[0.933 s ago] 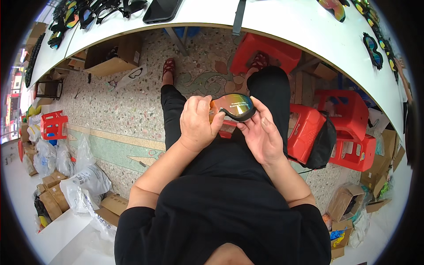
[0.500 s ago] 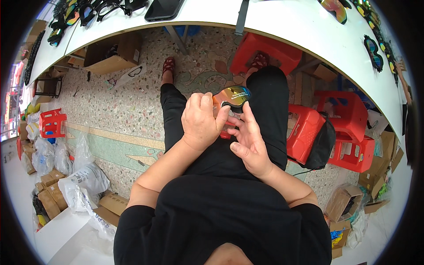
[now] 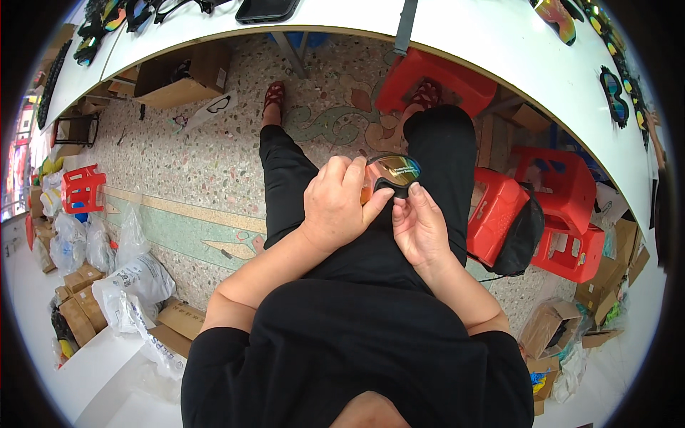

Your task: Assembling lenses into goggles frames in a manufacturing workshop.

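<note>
Over my lap is a pair of goggles (image 3: 397, 170) with a shiny orange-gold mirrored lens and a black frame. My left hand (image 3: 334, 203) is closed around their left end, with the thumb along the lower edge by the nose arch. My right hand (image 3: 422, 230) pinches the lower right rim between thumb and fingertips. The lens is tilted upward, and a film with pale print lies on it. My left fingers hide the left part of the goggles.
A white table (image 3: 342, 16) curves across the top, bearing a black phone (image 3: 267, 10), black frames (image 3: 178, 7) and mirrored goggles (image 3: 614, 96). Red stools (image 3: 492, 214) with a black bag (image 3: 524, 239) stand at the right. Cartons and plastic bags (image 3: 135, 285) lie at the left.
Both hands and the goggles have shifted a little right and slightly down. My right fingers, spread beneath the goggles before, have closed on their lower right rim.
</note>
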`<state>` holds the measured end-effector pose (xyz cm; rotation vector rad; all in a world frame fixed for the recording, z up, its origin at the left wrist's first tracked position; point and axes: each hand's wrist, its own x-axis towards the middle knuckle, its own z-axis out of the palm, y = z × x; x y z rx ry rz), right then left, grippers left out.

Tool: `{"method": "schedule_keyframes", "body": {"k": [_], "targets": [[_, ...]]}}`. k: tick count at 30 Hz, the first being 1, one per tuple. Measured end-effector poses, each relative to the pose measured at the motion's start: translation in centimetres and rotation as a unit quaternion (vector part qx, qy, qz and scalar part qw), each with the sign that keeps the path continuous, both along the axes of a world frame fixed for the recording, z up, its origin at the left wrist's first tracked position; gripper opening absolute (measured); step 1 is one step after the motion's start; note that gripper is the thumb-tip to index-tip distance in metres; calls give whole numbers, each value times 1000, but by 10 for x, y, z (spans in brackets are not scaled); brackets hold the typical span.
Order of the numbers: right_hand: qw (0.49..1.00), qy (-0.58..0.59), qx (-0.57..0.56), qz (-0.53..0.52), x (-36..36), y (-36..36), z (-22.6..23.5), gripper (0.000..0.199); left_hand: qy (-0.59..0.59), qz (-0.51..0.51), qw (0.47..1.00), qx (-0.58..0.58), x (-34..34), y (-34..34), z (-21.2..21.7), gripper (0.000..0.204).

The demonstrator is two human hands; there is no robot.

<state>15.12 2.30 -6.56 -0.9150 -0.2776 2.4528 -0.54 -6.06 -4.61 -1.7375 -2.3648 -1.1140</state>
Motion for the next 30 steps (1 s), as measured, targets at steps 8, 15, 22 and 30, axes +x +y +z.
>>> {"method": "schedule_keyframes", "body": {"k": [8, 15, 22, 30], "targets": [[991, -26, 129, -5, -10, -13, 9, 14, 10, -10, 1000, -11, 7, -2, 0, 61], [973, -52, 222, -12, -12, -13, 16, 24, 10, -11, 1000, 21, 13, -2, 0, 71], [969, -89, 231, -13, -13, -18, 16, 24, 24, -10, 999, 29, 15, -6, 1, 72], [963, -92, 255, -14, -14, -21, 20, 23, 38, -4, 999, 24, 15, -6, 4, 72]]}}
